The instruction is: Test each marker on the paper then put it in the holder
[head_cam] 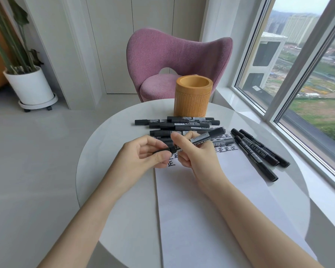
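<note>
Both hands hold one black marker (205, 136) just above the white paper (201, 190). My right hand (193, 151) grips its barrel, which slants up to the right. My left hand (143, 153) pinches the cap end at the lower left. Black written characters (225, 147) run across the top of the paper. A tan cylindrical holder (192, 95) stands upright at the far side of the table, and I see nothing in it. Several capped black markers (182, 123) lie in a pile in front of it. Three more markers (259, 151) lie on the paper's right edge.
The round white table (108, 171) stands beside a window sill (278, 132) on the right. A pink chair (178, 60) faces me beyond the holder. A potted plant in a white pot (29, 86) is on the floor at the left.
</note>
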The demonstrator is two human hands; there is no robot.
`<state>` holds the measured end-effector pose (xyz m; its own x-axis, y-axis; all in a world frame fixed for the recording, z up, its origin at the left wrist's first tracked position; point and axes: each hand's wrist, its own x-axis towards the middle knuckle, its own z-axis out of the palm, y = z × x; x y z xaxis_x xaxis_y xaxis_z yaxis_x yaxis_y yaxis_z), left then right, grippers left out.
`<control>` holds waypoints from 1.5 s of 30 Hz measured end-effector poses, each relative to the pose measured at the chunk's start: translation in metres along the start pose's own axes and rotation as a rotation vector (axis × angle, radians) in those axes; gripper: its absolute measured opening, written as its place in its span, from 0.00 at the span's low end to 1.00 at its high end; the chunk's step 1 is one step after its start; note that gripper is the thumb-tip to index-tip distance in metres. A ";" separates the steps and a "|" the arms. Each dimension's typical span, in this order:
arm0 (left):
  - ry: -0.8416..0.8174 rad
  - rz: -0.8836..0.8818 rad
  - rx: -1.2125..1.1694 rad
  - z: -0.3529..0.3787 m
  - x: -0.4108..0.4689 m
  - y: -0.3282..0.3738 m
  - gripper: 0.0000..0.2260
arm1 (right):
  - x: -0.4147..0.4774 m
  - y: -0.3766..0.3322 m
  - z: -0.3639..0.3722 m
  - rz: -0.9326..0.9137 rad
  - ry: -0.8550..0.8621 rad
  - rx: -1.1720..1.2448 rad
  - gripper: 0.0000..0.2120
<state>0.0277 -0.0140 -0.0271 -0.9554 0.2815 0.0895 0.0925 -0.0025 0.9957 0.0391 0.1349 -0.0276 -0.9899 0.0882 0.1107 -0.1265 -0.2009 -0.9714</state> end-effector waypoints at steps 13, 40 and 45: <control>0.060 0.027 0.029 0.012 -0.005 0.003 0.03 | -0.002 -0.001 0.002 -0.085 -0.031 -0.059 0.20; 0.068 0.050 0.229 0.018 0.019 0.030 0.05 | 0.008 -0.010 -0.039 -0.735 0.073 -1.044 0.07; 0.173 0.072 0.274 0.030 0.027 0.035 0.12 | 0.015 -0.019 -0.038 -0.513 0.016 -0.982 0.06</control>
<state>0.0139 0.0223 0.0099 -0.9750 0.1228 0.1853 0.2110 0.2487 0.9453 0.0295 0.1771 -0.0153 -0.8327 -0.0465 0.5518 -0.4088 0.7237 -0.5560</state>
